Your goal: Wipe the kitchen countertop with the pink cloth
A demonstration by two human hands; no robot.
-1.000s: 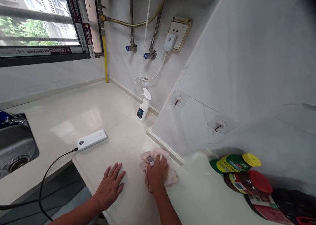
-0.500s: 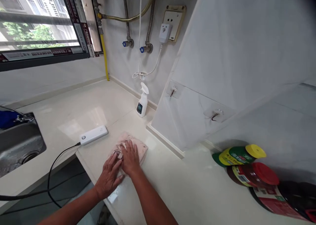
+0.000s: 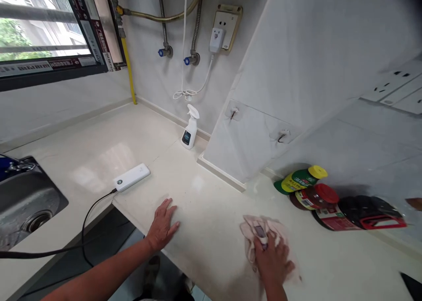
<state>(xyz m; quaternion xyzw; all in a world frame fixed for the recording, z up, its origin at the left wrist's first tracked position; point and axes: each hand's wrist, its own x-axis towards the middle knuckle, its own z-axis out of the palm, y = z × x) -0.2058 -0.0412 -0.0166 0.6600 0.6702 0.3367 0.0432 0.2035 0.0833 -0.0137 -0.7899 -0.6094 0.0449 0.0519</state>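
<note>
My right hand (image 3: 272,257) presses down on a crumpled pale pink cloth (image 3: 250,228), its fingers bent into the fabric. A small grey-purple tag or patch (image 3: 260,232) shows on the cloth by the thumb. Over to the left, my left hand (image 3: 161,225) lies on the pale countertop (image 3: 204,230) near its front edge, fingers stretched out and nothing in them. A white spray bottle (image 3: 189,131) stands upright by the wall, away from both hands.
A white power bank (image 3: 132,178) with a black cable (image 3: 84,226) lies near the inner corner. A steel sink (image 3: 36,204) is at left. Along the right wall are a green-yellow bottle (image 3: 298,180), a red-lidded jar (image 3: 314,197) and a dark large bottle (image 3: 356,213).
My right hand has slid the cloth rightward along the counter, towards the bottles. My left hand has come off the cloth and rests flat on the counter. The view has turned right.
</note>
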